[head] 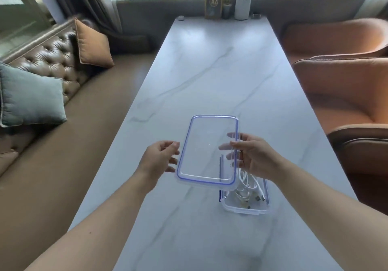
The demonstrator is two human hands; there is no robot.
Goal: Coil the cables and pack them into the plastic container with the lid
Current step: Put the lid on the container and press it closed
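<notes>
Right hand [255, 157] grips lid [201, 155], its long axis pointing away.

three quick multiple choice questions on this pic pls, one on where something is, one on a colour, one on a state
1. Where are the white cables?
A) in the container
B) on the sofa
C) on the armchair

2. What colour is the seal round the lid?
A) red
B) blue
C) green

3. What state is the container in?
A) clipped shut
B) open, with its lid off
C) turned upside down

Answers:
1 A: the cables lie bundled inside the clear container.
2 B: a blue line runs round the lid's edge.
3 B: the right hand holds the lid up, off the container.
</notes>
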